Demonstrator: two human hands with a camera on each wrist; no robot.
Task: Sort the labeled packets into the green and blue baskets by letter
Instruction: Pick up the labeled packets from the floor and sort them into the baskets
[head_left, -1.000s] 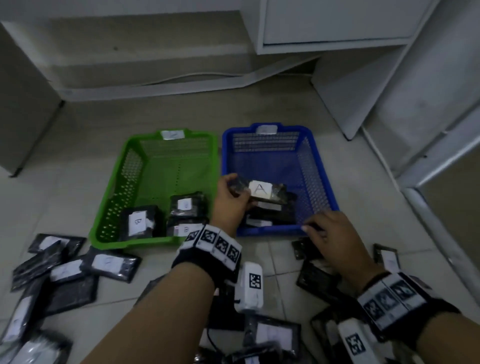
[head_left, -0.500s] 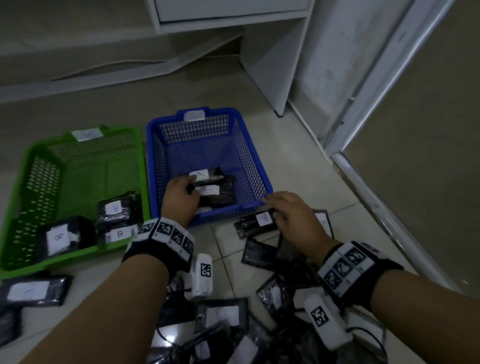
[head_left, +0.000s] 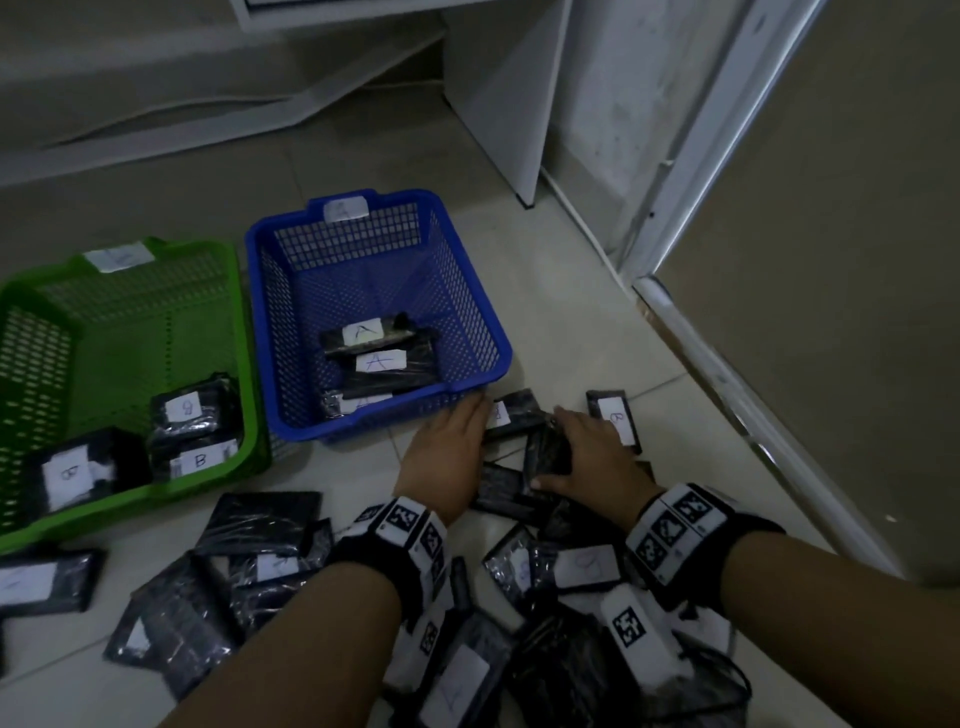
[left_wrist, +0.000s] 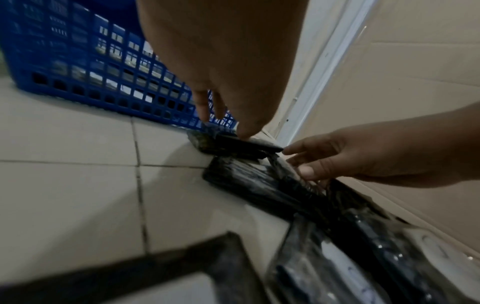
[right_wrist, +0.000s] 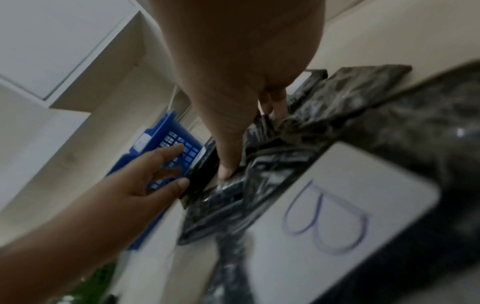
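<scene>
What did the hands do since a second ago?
The left hand let go of the A packet, now lying in the blue basket, and came out to the packets on the floor. The right hand now grips a dark packet there. The B packets in the green basket stayed put.

A plain indoor room, likely a home or small office: a pale tiled floor (head_left: 545, 291) carries everything, a white cabinet (head_left: 498, 93) stands behind the blue basket (head_left: 280, 332), and a white door frame (head_left: 691, 156) rises to the basket's right.
</scene>
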